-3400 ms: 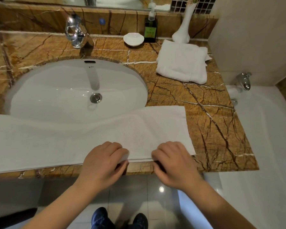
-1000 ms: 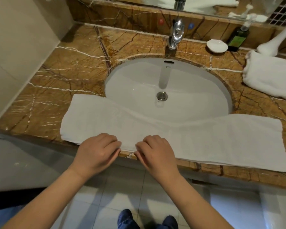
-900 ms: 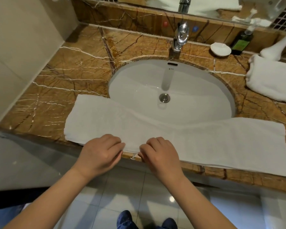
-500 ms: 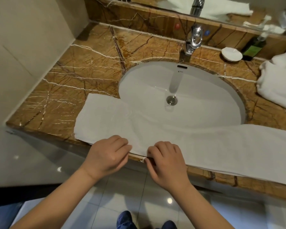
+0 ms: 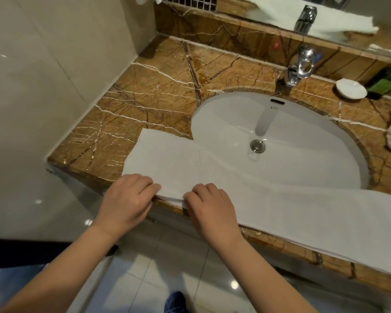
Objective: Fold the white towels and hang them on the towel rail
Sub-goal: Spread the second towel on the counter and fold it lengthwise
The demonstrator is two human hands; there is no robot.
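Both palms down: left hand (image 5: 127, 201), right hand (image 5: 211, 210) pinch white towel (image 5: 280, 199) near edge, fingers curled.

The white towel (image 5: 212, 168) is matt, soft-looking cloth with a fine nap, set against a worktop (image 5: 158, 93) of polished brown stone, veined in white and dark lines and smooth enough to carry a dull sheen. The basin (image 5: 303, 141) is smooth, glossy white ceramic, its drain plug (image 5: 257, 146) and the tap (image 5: 303, 64) are bright mirror-finish metal, and the small soap dish (image 5: 351, 88) looks like glazed white ceramic too. The floor tiles (image 5: 167, 256) are pale and highly glossy, throwing back lamp spots, while the wall tiles (image 5: 43, 75) are beige with a softer satin shine.
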